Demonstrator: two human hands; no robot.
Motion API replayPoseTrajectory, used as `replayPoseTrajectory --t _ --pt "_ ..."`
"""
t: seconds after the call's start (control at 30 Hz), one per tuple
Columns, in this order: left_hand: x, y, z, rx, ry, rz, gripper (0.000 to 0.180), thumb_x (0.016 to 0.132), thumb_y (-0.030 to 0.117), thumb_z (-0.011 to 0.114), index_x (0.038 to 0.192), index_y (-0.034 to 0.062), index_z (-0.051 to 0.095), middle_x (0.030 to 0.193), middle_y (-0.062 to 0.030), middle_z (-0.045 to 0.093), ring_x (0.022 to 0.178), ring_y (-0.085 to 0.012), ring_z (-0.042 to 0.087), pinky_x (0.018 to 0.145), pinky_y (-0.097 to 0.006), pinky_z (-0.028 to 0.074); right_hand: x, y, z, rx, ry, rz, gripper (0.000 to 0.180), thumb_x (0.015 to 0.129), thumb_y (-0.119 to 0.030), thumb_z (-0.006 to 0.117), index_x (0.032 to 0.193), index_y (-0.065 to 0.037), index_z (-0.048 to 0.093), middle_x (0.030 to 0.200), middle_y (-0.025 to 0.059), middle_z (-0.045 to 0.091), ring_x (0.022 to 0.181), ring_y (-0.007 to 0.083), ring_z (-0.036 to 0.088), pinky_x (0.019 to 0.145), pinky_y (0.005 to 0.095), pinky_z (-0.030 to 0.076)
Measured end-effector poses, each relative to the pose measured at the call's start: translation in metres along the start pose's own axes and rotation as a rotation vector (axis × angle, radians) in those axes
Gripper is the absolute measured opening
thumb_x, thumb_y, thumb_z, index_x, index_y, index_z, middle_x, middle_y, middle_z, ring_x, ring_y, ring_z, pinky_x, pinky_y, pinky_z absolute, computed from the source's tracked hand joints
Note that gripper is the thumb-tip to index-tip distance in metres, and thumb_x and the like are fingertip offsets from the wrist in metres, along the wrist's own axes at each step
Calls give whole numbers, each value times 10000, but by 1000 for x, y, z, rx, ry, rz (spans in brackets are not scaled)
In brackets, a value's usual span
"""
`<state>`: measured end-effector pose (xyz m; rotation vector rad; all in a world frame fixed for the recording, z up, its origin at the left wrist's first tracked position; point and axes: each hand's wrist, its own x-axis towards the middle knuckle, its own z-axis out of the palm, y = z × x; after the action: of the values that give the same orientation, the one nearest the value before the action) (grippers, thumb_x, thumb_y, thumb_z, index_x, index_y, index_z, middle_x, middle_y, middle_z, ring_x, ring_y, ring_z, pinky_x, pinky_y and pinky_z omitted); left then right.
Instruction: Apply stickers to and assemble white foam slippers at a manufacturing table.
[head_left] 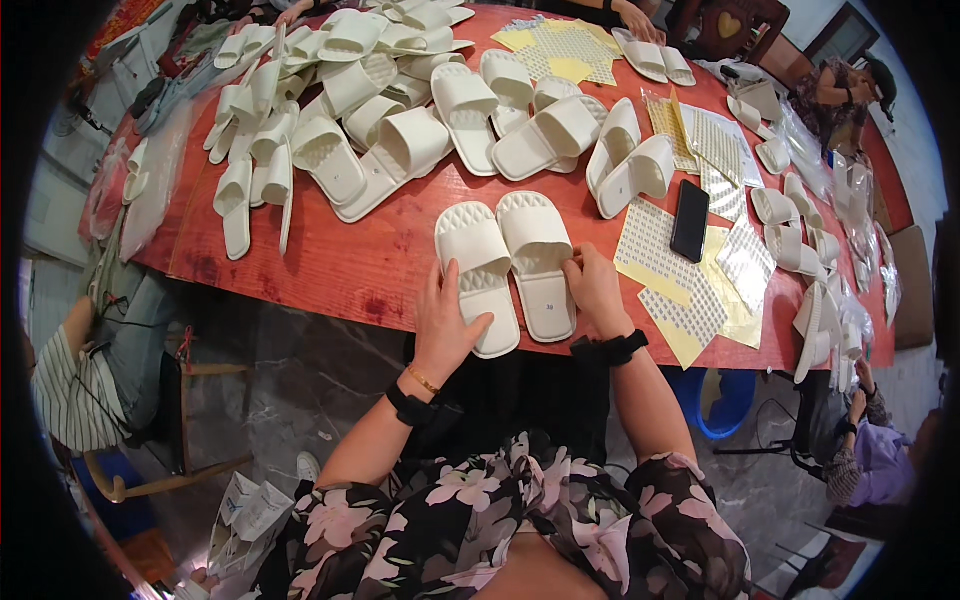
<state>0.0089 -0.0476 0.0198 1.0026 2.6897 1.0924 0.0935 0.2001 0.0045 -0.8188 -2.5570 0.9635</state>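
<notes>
The left slipper (484, 288) is gripped by the half-spread left hand (445, 324), the right slipper (540, 280) by the curled right hand (598, 292); a phone (690, 222) is seen at the latter's two o'clock.

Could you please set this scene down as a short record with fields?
Left hand: holds the left slipper, thumb over its heel end
Right hand: curled at the outer edge of the right slipper; firmness of grip unclear
Pair: white, side by side, heels toward the person; small dark mark on the right one's heel
Beyond the pair: heaped white slippers
Right of the pair: sticker sheets, black phone on top
Surface: red table
</notes>
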Motion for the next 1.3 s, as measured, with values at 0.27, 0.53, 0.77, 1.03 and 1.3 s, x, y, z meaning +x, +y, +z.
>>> replayPoseTrajectory --t 0.27,0.53,0.77,1.03,1.3 --pt "1 9 7 -8 -19 480 476 790 228 757 1216 65 625 1361 -146 520 1258 -326 481 1063 -451 366 -42 -8 -17 64 36 -113 134 846 -91 662 944 -1 651 830 175 654 768 335 650 695 403 515" --pt "14 20 23 69 -172 543 521 796 277 750 1259 88 604 1362 -120 528 1248 -303 490 1052 -442 367 -73 -29 -3 34 -32 -152 159 840 -56 656 997 -35 642 936 167 612 855 371 629 745 446 512" --pt "10 19 29 79 -155 492 588 791 315 744 1310 101 571 1390 -114 509 1253 -305 482 1061 -447 348 -69 -23 -4 106 -40 -105 153 836 -45 650 987 -35 629 945 182 595 883 390 617 774 461 504" --pt "10 17 30 62 -149 480 587 784 306 745 1308 105 573 1388 -112 513 1249 -300 485 1056 -447 354 -68 -21 -4 114 -81 -87 134 836 -45 655 969 -32 640 948 175 598 875 374 616 772 430 512" --pt "11 17 28 72 -142 480 596 777 305 747 1312 104 575 1384 -108 515 1250 -296 485 1059 -443 353 -64 -27 5 -8 9 -115 79 845 -64 653 895 -17 615 917 173 595 856 368 615 738 447 507"
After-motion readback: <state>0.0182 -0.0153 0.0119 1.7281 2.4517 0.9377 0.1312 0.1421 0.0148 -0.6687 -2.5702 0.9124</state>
